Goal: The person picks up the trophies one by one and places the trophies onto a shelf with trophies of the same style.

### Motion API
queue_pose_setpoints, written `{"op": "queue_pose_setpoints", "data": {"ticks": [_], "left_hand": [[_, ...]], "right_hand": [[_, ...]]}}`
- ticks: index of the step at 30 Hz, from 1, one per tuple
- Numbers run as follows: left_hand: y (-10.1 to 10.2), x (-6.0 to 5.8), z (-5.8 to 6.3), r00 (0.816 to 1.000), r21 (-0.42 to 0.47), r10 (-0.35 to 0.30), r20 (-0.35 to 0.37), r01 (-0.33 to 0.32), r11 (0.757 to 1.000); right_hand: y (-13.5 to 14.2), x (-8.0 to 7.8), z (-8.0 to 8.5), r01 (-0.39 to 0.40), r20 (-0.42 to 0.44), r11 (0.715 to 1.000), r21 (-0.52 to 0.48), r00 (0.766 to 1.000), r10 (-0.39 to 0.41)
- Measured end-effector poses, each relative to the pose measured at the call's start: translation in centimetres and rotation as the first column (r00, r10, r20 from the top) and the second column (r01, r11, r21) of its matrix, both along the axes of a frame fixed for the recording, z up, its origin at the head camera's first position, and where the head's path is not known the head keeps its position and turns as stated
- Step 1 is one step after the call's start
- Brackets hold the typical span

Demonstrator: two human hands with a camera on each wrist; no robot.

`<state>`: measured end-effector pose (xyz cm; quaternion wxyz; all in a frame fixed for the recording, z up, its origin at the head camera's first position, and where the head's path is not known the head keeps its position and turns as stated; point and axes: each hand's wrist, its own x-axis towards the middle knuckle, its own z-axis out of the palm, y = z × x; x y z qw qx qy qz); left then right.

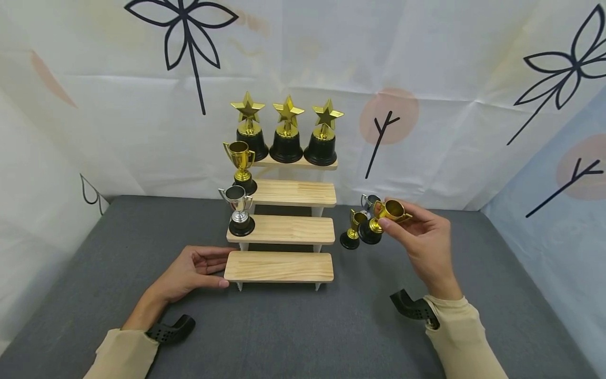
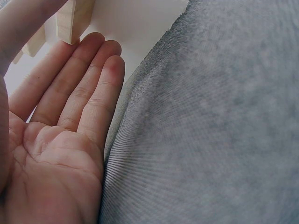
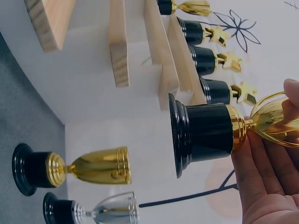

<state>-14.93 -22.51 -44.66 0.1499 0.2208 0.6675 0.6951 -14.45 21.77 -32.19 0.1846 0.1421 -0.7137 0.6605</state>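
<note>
One gold cup (image 1: 393,209) pinched between thumb and fingers of right hand (image 1: 421,237), above grey table (image 1: 284,326), right of wooden stand (image 1: 293,230). On table, near it: another gold cup (image 3: 100,166), silver cup (image 3: 114,210). Left hand (image 1: 189,271) at left end of bottom step (image 1: 279,267), fingers stretched out straight. Three star trophies (image 1: 286,146) on top step (image 1: 295,163); third gold cup (image 1: 240,158) one step down, second silver cup (image 1: 239,202) below.

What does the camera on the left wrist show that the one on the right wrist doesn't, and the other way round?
Only the left wrist view shows the left hand, palm in sight. Only the right wrist view shows the right hand holding a gold cup, another gold cup, a silver cup and star trophies. Both show parts of the wooden shelves and the grey table.
</note>
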Motion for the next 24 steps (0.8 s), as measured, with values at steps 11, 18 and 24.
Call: {"op": "queue_pose_setpoints", "data": {"ticks": [11,18,24], "left_hand": [[0.0,0.1,-0.1,1.0,0.016,-0.012,0.005,0.012,1.0],[0.1,0.0,-0.1,1.0,0.008,-0.001,0.007,0.001,1.0],[0.1,0.0,0.0,1.0,0.01,0.0,0.008,0.0,1.0]], "right_hand": [[-0.9,0.6,0.2,-0.024,-0.026,0.999,0.03,0.999,0.024],[-1.4,0.9,0.6,-0.068,-0.053,0.997,0.022,0.996,0.069],[-1.9,1.0,0.7,-0.132,-0.097,0.991,-0.002,0.987,0.131]]}}
